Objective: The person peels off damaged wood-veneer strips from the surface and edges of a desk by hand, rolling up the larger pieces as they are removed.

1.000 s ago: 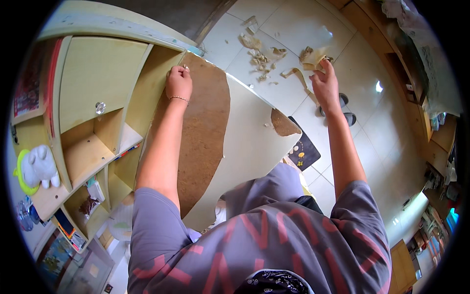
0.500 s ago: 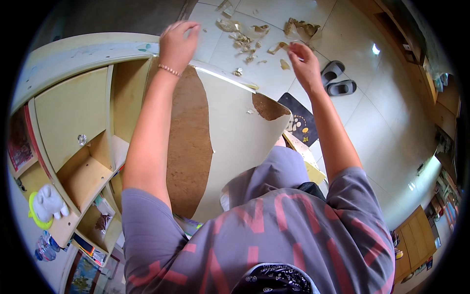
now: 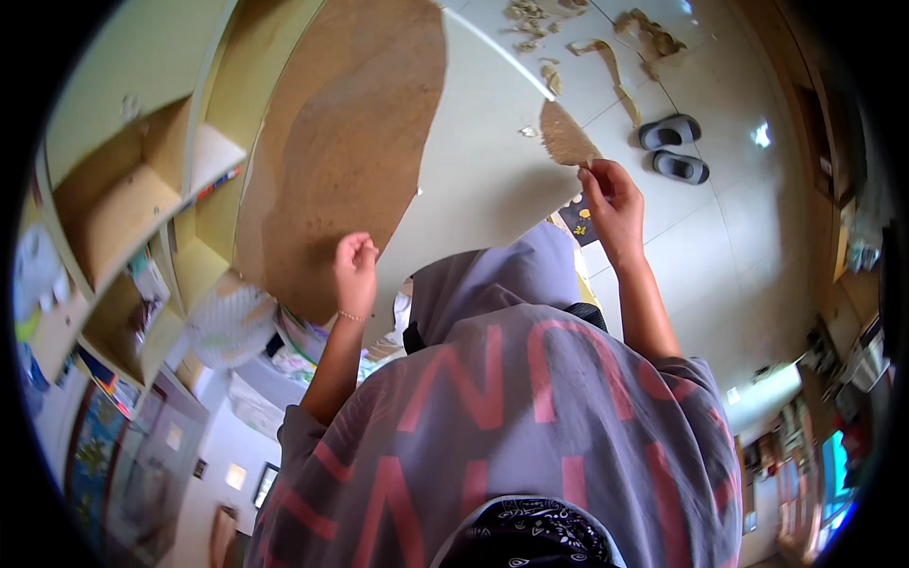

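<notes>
A tabletop point(image 3: 483, 142) lies before me, with a pale surface covering and a large brown bare patch point(image 3: 331, 142) along its left part. A smaller brown patch point(image 3: 565, 137) shows at the right corner. There my right hand point(image 3: 615, 208) pinches the edge of the pale covering, thumb and forefinger together. My left hand point(image 3: 356, 270), a beaded bracelet at its wrist, is closed over the near end of the large brown patch, by its border with the pale covering. Whatever its curled fingers hold, if anything, is hidden.
Torn brownish scraps point(image 3: 530, 24) and a long curled strip point(image 3: 611, 80) lie on the tiled floor. Grey slippers point(image 3: 674, 147) sit beyond my right hand. Pale shelving point(image 3: 123, 222) flanks the left, with a white round fan-like object point(image 3: 230, 322) near it.
Both hands have come back from over the far edge and the floor. The right has closed at the tabletop's corner; the left has dropped to the near end. My view has shifted.
</notes>
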Tool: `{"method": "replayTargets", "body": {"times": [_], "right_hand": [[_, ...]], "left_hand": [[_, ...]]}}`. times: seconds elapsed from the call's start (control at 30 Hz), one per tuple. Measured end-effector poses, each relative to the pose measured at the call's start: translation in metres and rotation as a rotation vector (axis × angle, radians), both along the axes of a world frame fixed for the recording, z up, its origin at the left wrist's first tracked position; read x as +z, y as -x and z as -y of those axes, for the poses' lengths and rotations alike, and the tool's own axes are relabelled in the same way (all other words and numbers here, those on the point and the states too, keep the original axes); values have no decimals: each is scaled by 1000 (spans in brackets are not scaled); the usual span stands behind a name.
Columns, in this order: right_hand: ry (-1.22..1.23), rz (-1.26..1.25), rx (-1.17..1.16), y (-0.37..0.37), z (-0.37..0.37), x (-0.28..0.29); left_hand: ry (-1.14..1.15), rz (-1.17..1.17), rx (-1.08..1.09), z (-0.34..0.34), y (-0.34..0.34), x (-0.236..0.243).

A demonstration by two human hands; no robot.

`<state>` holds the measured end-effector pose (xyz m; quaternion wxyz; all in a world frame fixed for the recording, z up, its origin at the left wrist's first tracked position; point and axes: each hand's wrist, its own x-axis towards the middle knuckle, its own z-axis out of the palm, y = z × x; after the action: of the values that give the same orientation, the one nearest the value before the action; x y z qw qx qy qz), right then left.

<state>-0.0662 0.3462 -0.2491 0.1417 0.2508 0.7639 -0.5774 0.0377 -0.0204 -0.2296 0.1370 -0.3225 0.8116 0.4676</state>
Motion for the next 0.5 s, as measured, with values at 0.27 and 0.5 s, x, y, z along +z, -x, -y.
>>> {"method": "replayTargets", "body": {"times": [0.27,0.5], "right_hand": [[-185,-338,589,-18,102,24],[-646,-447,535,-32,196,-18]], "left_hand": [[-4,28,89,16,-117,11],[-80,-93,136,22,-148,12]]}}
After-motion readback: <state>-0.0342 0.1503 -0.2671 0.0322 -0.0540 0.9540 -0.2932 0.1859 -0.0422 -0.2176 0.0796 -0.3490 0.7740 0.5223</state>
